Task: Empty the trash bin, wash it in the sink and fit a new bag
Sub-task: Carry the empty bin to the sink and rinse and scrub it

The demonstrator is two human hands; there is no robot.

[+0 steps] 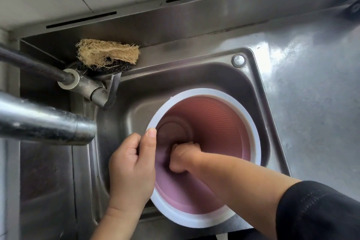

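A pink trash bin (pixel 220 122) with a white rim stands in the steel sink (pixel 136 87), its mouth facing up at me. My left hand (pixel 132 165) grips the rim on the bin's left side, thumb over the white edge. My right hand (pixel 185 156) reaches deep inside the bin, fingers curled into a fist against the lower inner wall near the bottom. Whether it holds a cloth or sponge is hidden by the fist. No bag is in the bin.
A tap spout (pixel 44 126) juts in from the left over the sink, with a second pipe and valve (pixel 83 84) behind it. A loofah on a dark scourer (pixel 109 54) lies on the sink's back ledge. Steel counter (pixel 311 84) spreads to the right.
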